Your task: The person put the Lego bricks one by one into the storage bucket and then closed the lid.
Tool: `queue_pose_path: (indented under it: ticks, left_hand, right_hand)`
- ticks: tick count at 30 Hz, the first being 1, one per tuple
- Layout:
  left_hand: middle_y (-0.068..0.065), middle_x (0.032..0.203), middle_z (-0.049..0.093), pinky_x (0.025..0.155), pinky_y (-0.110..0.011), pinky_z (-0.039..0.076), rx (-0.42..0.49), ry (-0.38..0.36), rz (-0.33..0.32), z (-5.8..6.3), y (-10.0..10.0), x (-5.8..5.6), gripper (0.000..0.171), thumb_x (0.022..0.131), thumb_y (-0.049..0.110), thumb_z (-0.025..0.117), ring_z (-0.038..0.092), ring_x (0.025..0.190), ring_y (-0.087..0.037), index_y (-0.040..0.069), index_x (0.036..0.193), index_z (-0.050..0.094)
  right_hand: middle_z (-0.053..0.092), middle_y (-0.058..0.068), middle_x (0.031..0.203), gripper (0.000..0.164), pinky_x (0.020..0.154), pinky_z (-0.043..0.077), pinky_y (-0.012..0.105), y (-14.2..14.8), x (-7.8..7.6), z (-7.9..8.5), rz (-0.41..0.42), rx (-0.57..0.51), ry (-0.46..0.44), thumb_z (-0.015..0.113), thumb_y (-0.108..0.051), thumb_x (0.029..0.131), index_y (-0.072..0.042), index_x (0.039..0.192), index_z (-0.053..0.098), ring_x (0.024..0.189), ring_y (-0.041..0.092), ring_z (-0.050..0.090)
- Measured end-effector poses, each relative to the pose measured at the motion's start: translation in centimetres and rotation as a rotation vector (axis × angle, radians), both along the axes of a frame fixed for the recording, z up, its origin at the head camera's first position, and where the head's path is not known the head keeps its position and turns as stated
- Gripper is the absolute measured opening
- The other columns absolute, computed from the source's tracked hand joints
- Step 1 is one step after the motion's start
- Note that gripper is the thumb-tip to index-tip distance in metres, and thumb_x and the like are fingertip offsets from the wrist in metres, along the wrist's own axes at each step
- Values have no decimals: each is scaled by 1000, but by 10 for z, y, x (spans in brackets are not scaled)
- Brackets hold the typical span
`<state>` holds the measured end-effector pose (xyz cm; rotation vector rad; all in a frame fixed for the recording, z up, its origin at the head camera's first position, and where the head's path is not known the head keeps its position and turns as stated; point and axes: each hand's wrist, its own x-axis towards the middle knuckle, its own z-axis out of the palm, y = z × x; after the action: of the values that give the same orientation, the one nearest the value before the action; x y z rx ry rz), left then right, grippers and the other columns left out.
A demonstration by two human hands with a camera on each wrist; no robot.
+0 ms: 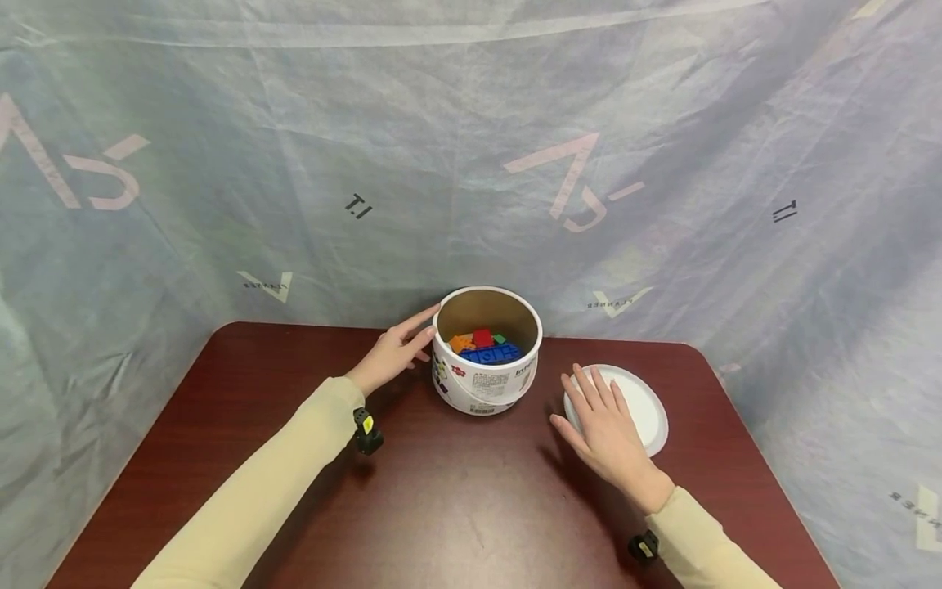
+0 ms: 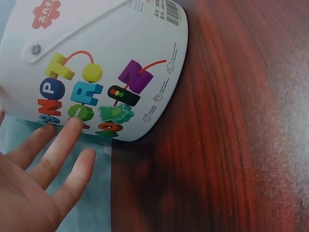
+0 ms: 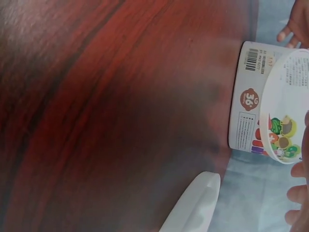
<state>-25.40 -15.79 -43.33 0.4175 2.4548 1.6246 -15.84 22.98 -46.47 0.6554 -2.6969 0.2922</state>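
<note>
A white round bucket [image 1: 449, 388] with printed pictures stands upright at the back of the table. Inside it lie a blue building block [image 1: 491, 353], a red block [image 1: 482, 337], orange pieces [image 1: 462, 343] and a bit of green. My left hand [image 1: 393, 356] is at the bucket's left side, its extended fingers touching the wall near the rim; the left wrist view shows those fingers [image 2: 60, 150] against the colourful letter print. Over the white round lid [image 1: 649, 413], my right hand [image 1: 607, 429] hovers palm down with fingers spread. Part of the lid is hidden beneath it.
The dark red wooden table [image 1: 471, 491] reaches back to a grey-green cloth curtain [image 1: 412, 147] that hangs behind and on both sides. A thin white carrying handle [image 1: 491, 402] hangs down the bucket's front.
</note>
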Motion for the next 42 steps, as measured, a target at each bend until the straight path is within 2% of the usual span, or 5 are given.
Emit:
queue_pose_path:
  ticks: [12, 19, 26, 34, 42]
  left_hand:
    - [-16, 137, 64, 89, -53, 58, -23, 53, 72, -3, 6, 6, 56, 110, 45, 49, 70, 108, -40, 36, 164, 35]
    - [-12, 121, 70, 84, -41, 59, -17, 170, 258, -8, 28, 28, 40, 110, 34, 54, 73, 94, -34, 17, 147, 55]
    - [-14, 99, 73, 70, -32, 56, -2, 182, 338, -21, 45, 56, 19, 109, 26, 56, 73, 77, -26, 11, 116, 66]
    - [-13, 91, 75, 61, -26, 54, -5, 116, 222, -29, 68, 90, 16, 107, 17, 59, 72, 68, -19, 5, 104, 69]
    - [-7, 82, 73, 67, -26, 53, -73, 104, 30, -34, 98, 105, 12, 103, 14, 63, 68, 65, -15, 6, 103, 71]
  right_hand:
    - [46, 22, 158, 66, 116, 26, 68, 11, -2, -6, -13, -7, -1, 67, -41, 98, -3, 150, 55, 148, 48, 37]
    - [48, 23, 156, 63, 114, 28, 69, 23, -1, -7, -20, -16, 6, 69, -38, 97, -1, 147, 57, 146, 49, 38]
    - [58, 26, 143, 54, 109, 35, 67, 33, -1, -10, 5, -53, 76, 71, -31, 94, 2, 136, 63, 137, 51, 47]
    - [69, 19, 120, 37, 95, 48, 59, 42, -1, -11, 46, -112, 174, 70, -17, 92, 2, 123, 69, 116, 42, 61]
    - [69, 18, 117, 32, 94, 48, 59, 55, 2, -12, 13, -145, 177, 70, -14, 92, 1, 120, 70, 111, 41, 62]
